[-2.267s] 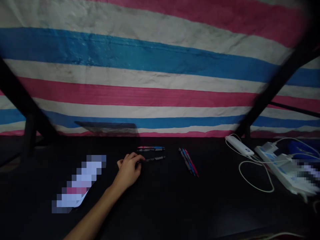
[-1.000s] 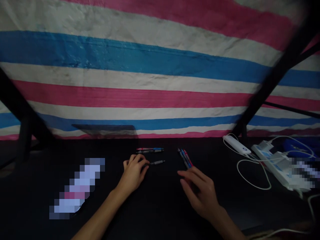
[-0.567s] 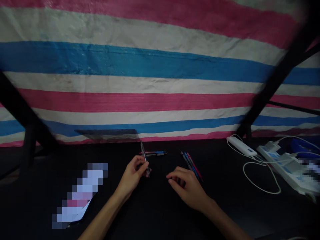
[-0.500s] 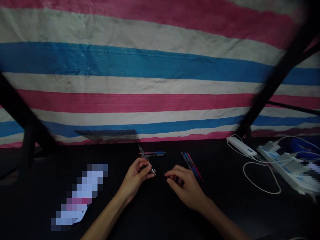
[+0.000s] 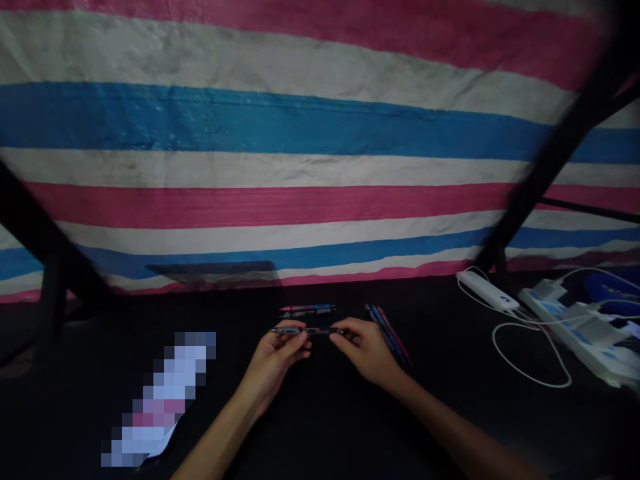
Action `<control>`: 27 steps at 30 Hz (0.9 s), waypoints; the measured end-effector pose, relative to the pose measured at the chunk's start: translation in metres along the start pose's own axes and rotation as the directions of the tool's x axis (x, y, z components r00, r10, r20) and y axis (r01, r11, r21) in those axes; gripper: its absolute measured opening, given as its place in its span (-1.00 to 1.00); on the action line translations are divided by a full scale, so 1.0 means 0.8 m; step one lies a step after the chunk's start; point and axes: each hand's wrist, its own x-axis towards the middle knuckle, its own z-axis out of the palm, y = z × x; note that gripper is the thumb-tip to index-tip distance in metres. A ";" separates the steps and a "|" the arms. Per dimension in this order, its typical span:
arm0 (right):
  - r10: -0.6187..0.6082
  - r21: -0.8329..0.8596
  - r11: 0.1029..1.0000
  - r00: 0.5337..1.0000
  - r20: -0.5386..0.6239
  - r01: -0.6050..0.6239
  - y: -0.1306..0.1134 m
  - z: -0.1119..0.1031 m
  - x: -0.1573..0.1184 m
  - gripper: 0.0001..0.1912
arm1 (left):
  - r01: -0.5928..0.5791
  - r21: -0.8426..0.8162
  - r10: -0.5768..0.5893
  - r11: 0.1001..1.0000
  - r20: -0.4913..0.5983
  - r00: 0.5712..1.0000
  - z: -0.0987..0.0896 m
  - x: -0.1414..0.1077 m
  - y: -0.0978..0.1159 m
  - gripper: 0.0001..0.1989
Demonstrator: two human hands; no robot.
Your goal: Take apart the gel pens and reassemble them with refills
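Observation:
A dark pen with a clear-grey section (image 5: 317, 331) lies level between my two hands, above the black table (image 5: 320, 427). My left hand (image 5: 280, 350) pinches its left part between thumb and fingers. The right end is gripped by the thumb and fingertips of my right hand (image 5: 364, 347), which partly hide it. Just beyond my hands, a red-and-blue pen (image 5: 305, 308) and a dark pen (image 5: 310, 313) lie side by side. Several blue, dark and pink pens (image 5: 390, 330) rest together behind my right hand.
At the right are a white power strip (image 5: 575, 333) with plugs, a white power bank (image 5: 487, 291) and a looped white cable (image 5: 533, 383). A phone-like object (image 5: 160, 400), its screen pixelated, lies at the left. Behind the table hangs a striped sheet (image 5: 300, 207) between black frame bars.
The pen in my left hand has turned from steeply slanted to level. My right hand, free before, has moved in and taken hold of its right end.

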 end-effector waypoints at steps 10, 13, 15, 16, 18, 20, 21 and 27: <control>0.257 0.485 0.841 0.966 0.034 -0.241 0.008 -0.022 0.004 -0.71 | -0.246 0.554 0.253 0.795 0.065 0.965 -0.011 0.000 0.020 -0.83; 0.274 0.494 0.829 0.960 0.052 -0.263 0.008 -0.022 0.004 -0.72 | -0.333 0.730 0.293 0.597 0.188 0.938 -0.003 0.000 0.028 -0.86; 0.283 0.470 0.835 0.956 0.075 -0.284 0.011 -0.021 0.003 -0.74 | -0.396 0.825 0.304 0.403 0.288 0.908 0.005 0.002 0.034 -0.85; 0.289 0.453 0.840 0.953 0.091 -0.297 0.013 -0.020 0.003 -0.74 | -0.425 0.854 0.303 0.300 0.337 0.891 0.008 0.003 0.036 -0.84; 0.299 0.410 0.853 0.946 0.125 -0.323 0.016 -0.018 0.001 -0.74 | -0.468 0.877 0.307 0.107 0.419 0.855 0.013 0.008 0.036 -0.82; 0.305 0.361 0.870 0.942 0.142 -0.336 0.017 -0.017 0.000 -0.75 | -0.491 0.871 0.321 -0.031 0.473 0.820 0.012 0.012 0.033 -0.81; 0.300 0.338 0.881 0.943 0.141 -0.331 0.017 -0.015 -0.001 -0.76 | -0.498 0.864 0.329 -0.070 0.491 0.806 0.010 0.014 0.029 -0.81; 0.276 0.275 0.914 0.954 0.114 -0.298 0.018 -0.003 -0.005 -0.76 | -0.516 0.854 0.348 -0.067 0.505 0.790 -0.015 0.013 0.019 -0.80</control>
